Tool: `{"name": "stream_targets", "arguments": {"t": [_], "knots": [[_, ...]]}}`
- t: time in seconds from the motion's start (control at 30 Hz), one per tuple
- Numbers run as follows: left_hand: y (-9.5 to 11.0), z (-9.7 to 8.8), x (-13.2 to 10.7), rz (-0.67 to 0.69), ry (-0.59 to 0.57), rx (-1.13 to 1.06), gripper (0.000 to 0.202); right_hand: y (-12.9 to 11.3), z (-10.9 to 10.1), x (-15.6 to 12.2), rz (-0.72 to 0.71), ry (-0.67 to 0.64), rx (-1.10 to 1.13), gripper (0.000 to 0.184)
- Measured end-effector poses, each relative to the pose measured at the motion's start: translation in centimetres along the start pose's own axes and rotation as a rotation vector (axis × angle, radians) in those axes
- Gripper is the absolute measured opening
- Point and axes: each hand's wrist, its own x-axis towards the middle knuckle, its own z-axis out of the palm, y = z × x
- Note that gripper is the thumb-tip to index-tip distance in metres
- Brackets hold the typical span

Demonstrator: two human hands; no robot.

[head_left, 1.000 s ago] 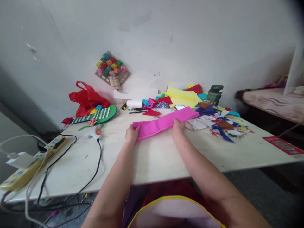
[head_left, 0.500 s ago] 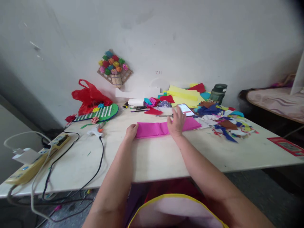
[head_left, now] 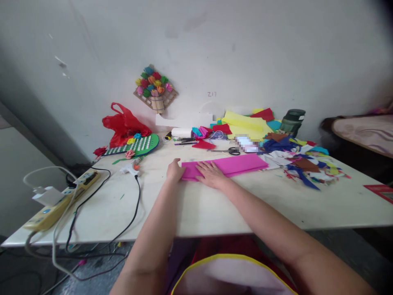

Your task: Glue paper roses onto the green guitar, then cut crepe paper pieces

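A long, folded bright pink sheet (head_left: pixel 242 164) lies across the middle of the table; I cannot tell if it is paper or thin cloth. At its left end my left hand (head_left: pixel 175 170) is closed on the edge, thumb up and the other fingers partly hidden. My right hand (head_left: pixel 211 174) lies flat on the sheet's left half, fingers spread and pressing it down. Just behind the sheet are black-handled scissors (head_left: pixel 233 151) and a phone (head_left: pixel 246 144), its screen blurred out.
Fabric-like scraps (head_left: pixel 302 166) are heaped to the right, before a green bottle (head_left: pixel 292 123). Yellow sheets (head_left: pixel 245 124) lie at the back. On the left are a glue gun (head_left: pixel 130 168), a power strip (head_left: pixel 58 205) with trailing cables, a green board (head_left: pixel 150 145) and a red bag (head_left: pixel 125 123).
My right hand has moved left along the pink sheet and flattened onto it, uncovering the scissors and the sheet's right half. My left hand stays at the left end. The view has shifted slightly.
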Motion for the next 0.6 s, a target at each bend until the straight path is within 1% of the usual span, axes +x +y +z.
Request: {"name": "stream_targets", "arguments": {"t": [0.1,0.13,0.17,0.23,0.27,0.3,0.37,0.47,0.53,0.6], "knots": [[1.1,0.0,-0.1,0.016,0.093,0.222,0.050,0.1,-0.3,0.3,-0.022,-0.004,-0.010,0.067],[1.5,0.1,-0.2,0.067,0.109,0.260,0.047,0.1,-0.4,0.4,-0.028,-0.008,-0.010,0.066],[1.8,0.2,-0.3,0.149,0.118,0.279,0.045,0.1,-0.5,0.5,-0.032,-0.011,-0.010,0.066],[2.1,0.8,-0.4,0.372,0.052,0.283,0.042,0.1,-0.6,0.5,-0.037,-0.004,-0.012,0.065],[2.0,1.2,-0.6,0.462,-0.017,0.282,0.042,0.2,-0.6,0.6,-0.042,0.003,-0.012,0.064],[1.9,1.5,-0.7,0.504,-0.076,0.279,0.042,0.4,-0.5,0.6,-0.051,0.011,-0.008,0.062],[1.4,2.2,-0.9,0.497,-0.178,0.246,0.046,0.8,-0.3,0.8,-0.076,0.038,0.019,0.057],[0.7,2.9,-1.1,0.461,-0.228,0.204,0.050,2.0,-0.2,1.4,-0.109,0.151,0.118,0.044],[0.5,3.1,-1.1,0.459,-0.231,0.183,0.052,2.9,-0.4,2.0,-0.063,0.268,0.172,0.041],[0.5,3.1,-1.1,0.473,-0.214,0.170,0.053,3.9,-0.9,2.7,0.038,0.363,0.164,0.040]]}}
